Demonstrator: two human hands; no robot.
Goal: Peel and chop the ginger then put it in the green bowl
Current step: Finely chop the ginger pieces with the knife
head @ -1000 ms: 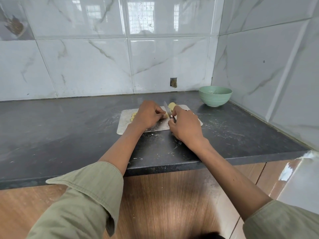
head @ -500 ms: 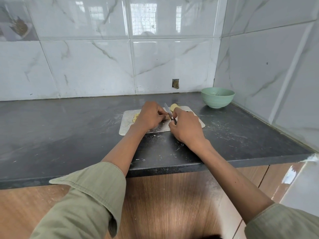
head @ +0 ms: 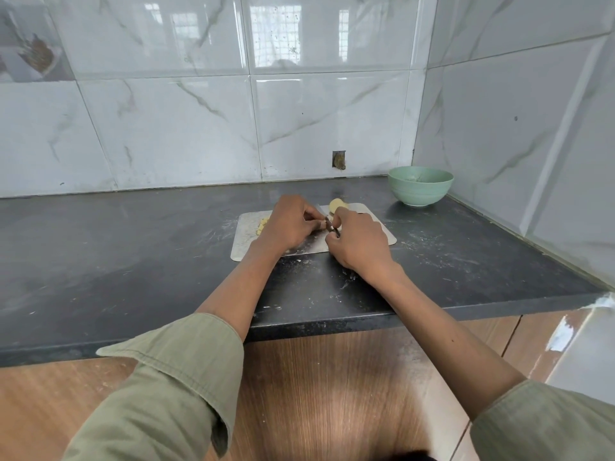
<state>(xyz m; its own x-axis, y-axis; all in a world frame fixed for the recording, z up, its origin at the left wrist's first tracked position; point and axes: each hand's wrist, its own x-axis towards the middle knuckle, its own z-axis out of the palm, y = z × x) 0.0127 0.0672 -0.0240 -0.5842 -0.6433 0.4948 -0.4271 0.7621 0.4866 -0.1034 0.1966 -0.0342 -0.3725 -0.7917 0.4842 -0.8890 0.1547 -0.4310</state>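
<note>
On a metal cutting board (head: 376,237) my left hand (head: 289,224) pinches a small piece of ginger (head: 321,224) with curled fingers. My right hand (head: 357,242) grips a small knife (head: 330,224) whose blade sits right beside that piece. A larger peeled yellow ginger piece (head: 337,205) lies at the board's far edge. Chopped yellow bits (head: 263,225) lie on the board left of my left hand, partly hidden by it. The green bowl (head: 420,185) stands at the back right, near the corner.
The dark counter (head: 133,254) carries scattered crumbs and dust around the board. Tiled walls close the back and the right side. A small hole (head: 339,160) shows in the back wall. The counter's front edge runs above a wooden cabinet front (head: 332,387).
The knife blade has come down closer to the ginger piece between my hands. Both hands stay on the board almost in place; the camera shifted slightly.
</note>
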